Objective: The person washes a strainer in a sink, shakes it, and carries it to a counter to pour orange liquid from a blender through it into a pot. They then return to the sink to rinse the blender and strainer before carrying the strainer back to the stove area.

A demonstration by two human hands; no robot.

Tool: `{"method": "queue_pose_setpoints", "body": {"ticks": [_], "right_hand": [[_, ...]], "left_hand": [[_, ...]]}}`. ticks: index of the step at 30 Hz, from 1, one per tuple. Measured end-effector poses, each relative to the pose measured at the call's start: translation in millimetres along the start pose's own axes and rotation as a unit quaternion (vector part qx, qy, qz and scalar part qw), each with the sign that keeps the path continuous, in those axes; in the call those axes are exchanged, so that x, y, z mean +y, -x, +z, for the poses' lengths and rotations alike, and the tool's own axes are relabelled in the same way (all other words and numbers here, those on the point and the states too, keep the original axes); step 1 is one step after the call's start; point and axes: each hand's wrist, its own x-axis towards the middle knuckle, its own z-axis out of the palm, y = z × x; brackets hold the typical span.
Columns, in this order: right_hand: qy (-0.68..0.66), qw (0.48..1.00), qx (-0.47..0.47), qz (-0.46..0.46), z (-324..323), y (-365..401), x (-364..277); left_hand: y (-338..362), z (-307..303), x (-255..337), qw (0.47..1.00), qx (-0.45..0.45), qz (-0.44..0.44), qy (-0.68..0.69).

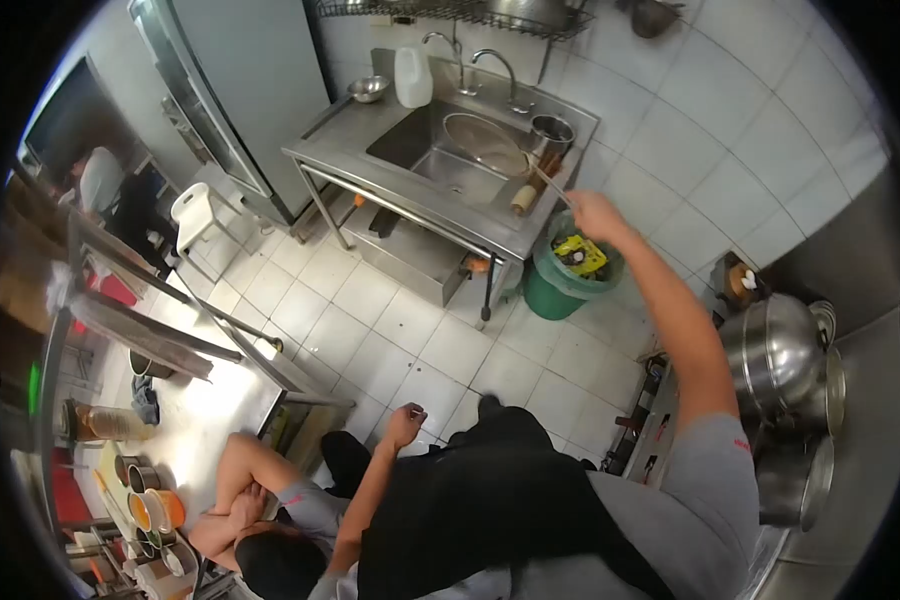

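Head view: the right hand [598, 215] has its fingers closed around the handle of a round mesh strainer [484, 143], held over the sink [395, 148] (a green bin [552, 295] stands beside it). The left hand [404, 425] hangs near the black apron [470, 500], fingers curled; I cannot tell whether they grip anything.

2 gooseneck faucets [513, 80], 1 mesh strainer [485, 144], 1 white jug [413, 78], 1 green trash bin [555, 290], 1 white stool [196, 205], 2 other people [306, 512].

Looks forward and down from head height, close above the black apron [470, 510], across tiled floor [425, 345] to the sink [435, 172].
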Motion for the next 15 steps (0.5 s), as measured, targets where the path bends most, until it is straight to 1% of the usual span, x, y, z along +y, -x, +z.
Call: {"method": "queue_pose_setpoints", "body": {"ticks": [1, 2, 3, 4, 5, 6, 7, 8, 9, 10, 11, 12, 13, 14, 15], "right_hand": [[-0.006, 1.000, -0.006, -0.002, 11.6, -33.0, 4.3], [-0.001, 1.000, -0.007, 0.022, 24.1, -65.7, 9.8], [0.004, 0.999, -0.007, 0.045, 39.6, -96.8, 15.3], [-0.003, 0.999, -0.010, 0.047, 65.8, -123.3, 24.0], [0.024, 0.997, -0.027, 0.064, 101.6, -148.1, 35.8], [0.052, 0.994, -0.041, 0.083, 125.2, -170.2, 42.6], [0.079, 0.987, -0.113, 0.088, 140.4, -175.9, 26.9], [0.078, 0.981, -0.164, 0.071, 178.3, -187.0, 31.6], [0.131, 0.936, -0.324, 0.042, 197.0, -200.2, 33.7], [0.025, 0.901, -0.427, 0.072, 140.7, -192.3, -7.5], [0.051, 0.909, -0.407, 0.072, 156.5, -195.9, -0.7], [0.081, 0.918, -0.382, 0.075, 178.3, -213.3, 19.0], [0.008, 0.930, -0.366, 0.015, 231.2, -222.0, 60.3], [-0.066, 0.931, -0.355, -0.049, 283.1, -230.9, 100.9], [-0.135, 0.921, -0.346, -0.112, 330.2, -239.4, 138.1]], "left_hand": [[-0.7, -1.1, 0.9, 0.999, 0.006, -0.012, 0.030], [-5.9, -1.3, 0.0, 0.999, 0.005, -0.019, 0.028], [-13.5, -1.5, -2.6, 0.995, 0.003, -0.021, 0.098], [-22.4, -3.3, -2.7, 0.986, 0.001, -0.024, 0.167], [-34.4, -9.4, 1.8, 0.986, 0.000, -0.031, 0.161], [-49.4, -19.5, 12.9, 0.981, 0.006, -0.029, 0.191], [-62.7, -34.0, 33.5, 0.975, 0.014, -0.026, 0.221], [-73.0, -60.6, 77.4, 0.976, 0.027, -0.051, 0.211], [-88.9, -81.9, 107.1, 0.977, 0.028, -0.054, 0.204], [-100.0, -99.2, 130.7, 0.977, 0.057, -0.017, 0.203], [-120.5, -120.1, 153.8, 0.975, 0.085, 0.032, 0.201], [-148.2, -141.0, 175.5, 0.975, 0.097, 0.071, 0.189], [-165.1, -156.2, 194.4, 0.974, 0.101, 0.100, 0.178], [-186.9, -169.6, 224.3, 0.962, 0.114, 0.110, 0.220], [-210.0, -184.5, 253.8, 0.967, 0.120, 0.120, 0.189]]}}
